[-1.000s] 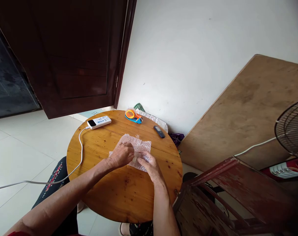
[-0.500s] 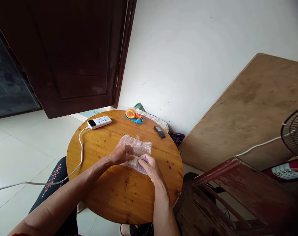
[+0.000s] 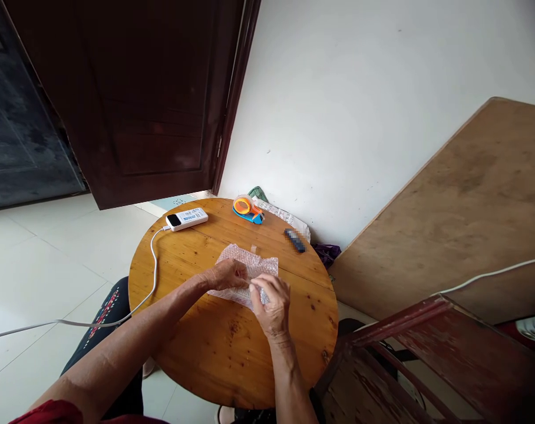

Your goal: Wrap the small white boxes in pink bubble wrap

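Note:
A sheet of clear, pinkish bubble wrap (image 3: 265, 265) lies on the round wooden table (image 3: 232, 353), its far part spread flat. My left hand (image 3: 227, 274) bends over the middle of the sheet, thumb and fingers closed on it. My right hand (image 3: 271, 301) pinches the sheet's right side, which is lifted and partly folded inward. The two hands' fingertips nearly meet. Between and beneath them, a pale flat object lying on the wrap is almost wholly covered, so its kind does not show.
A white device (image 3: 187, 219) with a dark screen trails a white cable (image 3: 155, 265) off the table's left. An orange and blue tape dispenser (image 3: 248, 209) stands at the back, and a dark, blurred-out object (image 3: 294, 240) lies right of it. A worn red wooden chair (image 3: 400, 330) adjoins the right side.
My right hand has risen and turned inward, bringing the wrap's right edge up over the pale object. My left hand stays nearly in place. The whole view has shifted slightly.

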A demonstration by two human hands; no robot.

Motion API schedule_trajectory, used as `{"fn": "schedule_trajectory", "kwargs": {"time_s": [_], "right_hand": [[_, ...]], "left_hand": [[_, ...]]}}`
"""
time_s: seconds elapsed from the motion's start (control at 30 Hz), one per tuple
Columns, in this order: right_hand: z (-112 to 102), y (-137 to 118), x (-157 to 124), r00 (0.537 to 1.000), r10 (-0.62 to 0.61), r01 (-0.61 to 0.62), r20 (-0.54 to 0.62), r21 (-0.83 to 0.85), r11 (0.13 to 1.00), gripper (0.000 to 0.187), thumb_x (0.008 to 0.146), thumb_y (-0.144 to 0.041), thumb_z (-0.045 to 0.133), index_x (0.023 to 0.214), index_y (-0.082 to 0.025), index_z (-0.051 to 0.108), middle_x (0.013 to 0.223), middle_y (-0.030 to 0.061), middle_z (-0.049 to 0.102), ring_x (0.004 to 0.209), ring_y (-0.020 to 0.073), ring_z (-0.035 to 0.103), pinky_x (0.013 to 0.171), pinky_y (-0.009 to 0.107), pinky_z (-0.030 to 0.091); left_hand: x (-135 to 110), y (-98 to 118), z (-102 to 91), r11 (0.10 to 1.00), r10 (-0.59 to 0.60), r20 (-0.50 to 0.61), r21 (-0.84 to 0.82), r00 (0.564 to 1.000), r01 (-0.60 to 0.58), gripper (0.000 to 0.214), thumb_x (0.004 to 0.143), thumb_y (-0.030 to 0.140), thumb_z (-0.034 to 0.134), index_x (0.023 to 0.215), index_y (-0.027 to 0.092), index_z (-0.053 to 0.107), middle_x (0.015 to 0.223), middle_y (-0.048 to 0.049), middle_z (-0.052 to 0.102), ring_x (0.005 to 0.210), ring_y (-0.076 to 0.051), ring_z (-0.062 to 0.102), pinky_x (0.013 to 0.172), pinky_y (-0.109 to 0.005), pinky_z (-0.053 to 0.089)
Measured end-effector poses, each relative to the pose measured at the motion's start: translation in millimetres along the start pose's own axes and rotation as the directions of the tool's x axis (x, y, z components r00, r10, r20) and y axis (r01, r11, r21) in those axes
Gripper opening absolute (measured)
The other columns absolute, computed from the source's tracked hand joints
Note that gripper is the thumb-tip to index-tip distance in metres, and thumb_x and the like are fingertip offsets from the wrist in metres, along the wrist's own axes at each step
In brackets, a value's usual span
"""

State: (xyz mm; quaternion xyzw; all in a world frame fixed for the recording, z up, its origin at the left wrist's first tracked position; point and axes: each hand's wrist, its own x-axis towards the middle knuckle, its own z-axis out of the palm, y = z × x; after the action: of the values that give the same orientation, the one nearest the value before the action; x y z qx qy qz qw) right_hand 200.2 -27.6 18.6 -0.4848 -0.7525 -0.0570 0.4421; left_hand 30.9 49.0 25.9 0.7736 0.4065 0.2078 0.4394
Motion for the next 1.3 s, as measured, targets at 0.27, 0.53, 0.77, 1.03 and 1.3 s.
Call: {"fn": "schedule_trajectory", "kwargs": {"time_s": [0.27, 0.53, 0.77, 1.03, 1.3], "right_hand": [[2, -11, 1, 0.99, -0.023, 0.046, 0.142, -0.162, 0.986, 0.003, 0.085, -0.02, 0.061, 0.084, -0.021, 0.063, 0.091, 0.0038, 0.072, 0.095, 0.022, 0.059, 0.088, 0.038, 0.032], [-2, -13, 4, 0.976, -0.024, 0.068, 0.214, -0.199, 0.978, 0.007, 0.089, -0.019, 0.057, 0.09, -0.022, 0.063, 0.091, 0.0041, 0.071, 0.095, 0.0213, 0.058, 0.091, 0.039, 0.031], [-16, -32, 2, 0.914, 0.025, 0.088, 0.405, -0.258, 0.962, 0.019, 0.091, -0.026, 0.06, 0.11, -0.023, 0.063, 0.102, 0.0054, 0.069, 0.097, 0.0233, 0.058, 0.103, 0.046, 0.028], [-15, -49, 13, 0.8, 0.025, 0.273, 0.599, -0.401, 0.875, 0.034, 0.087, -0.024, 0.066, 0.121, -0.026, 0.062, 0.103, 0.0099, 0.066, 0.096, 0.0283, 0.059, 0.105, 0.057, 0.026], [-10, -47, 21, 0.777, 0.038, 0.303, 0.628, -0.427, 0.852, 0.016, 0.089, -0.027, 0.065, 0.105, -0.024, 0.067, 0.097, 0.0109, 0.064, 0.092, 0.0279, 0.059, 0.098, 0.053, 0.03]], "left_hand": [[2, 0, -0.2, 1.0, -0.005, -0.025, -0.026, 1.0, 0.005, 0.009, 0.07, 0.023, 0.066, 0.07, 0.014, 0.065, 0.062, 0.0047, 0.057, 0.062, -0.01, 0.05, 0.057, -0.018, 0.038], [-7, 8, -7.0, 0.998, -0.049, -0.211, 0.015, 0.976, 0.053, 0.01, 0.074, 0.021, 0.061, 0.076, 0.016, 0.068, 0.073, 0.0001, 0.066, 0.07, -0.013, 0.058, 0.064, -0.021, 0.043], [-79, -22, -25.0, 0.928, -0.254, -0.558, 0.089, 0.79, 0.361, 0.04, 0.082, 0.046, 0.056, 0.104, 0.015, 0.067, 0.089, -0.0065, 0.07, 0.073, -0.018, 0.063, 0.066, -0.027, 0.045], [-76, -18, -16.0, 0.855, -0.425, -0.398, 0.119, 0.813, 0.505, 0.045, 0.076, 0.043, 0.064, 0.11, 0.013, 0.066, 0.087, -0.0091, 0.073, 0.081, -0.024, 0.068, 0.067, -0.027, 0.044], [-59, -20, -3.8, 0.826, -0.55, -0.27, -0.313, 0.79, 0.468, 0.031, 0.074, 0.025, 0.064, 0.102, 0.013, 0.063, 0.057, 0.004, 0.058, 0.048, -0.013, 0.055, 0.048, -0.022, 0.037]]}}
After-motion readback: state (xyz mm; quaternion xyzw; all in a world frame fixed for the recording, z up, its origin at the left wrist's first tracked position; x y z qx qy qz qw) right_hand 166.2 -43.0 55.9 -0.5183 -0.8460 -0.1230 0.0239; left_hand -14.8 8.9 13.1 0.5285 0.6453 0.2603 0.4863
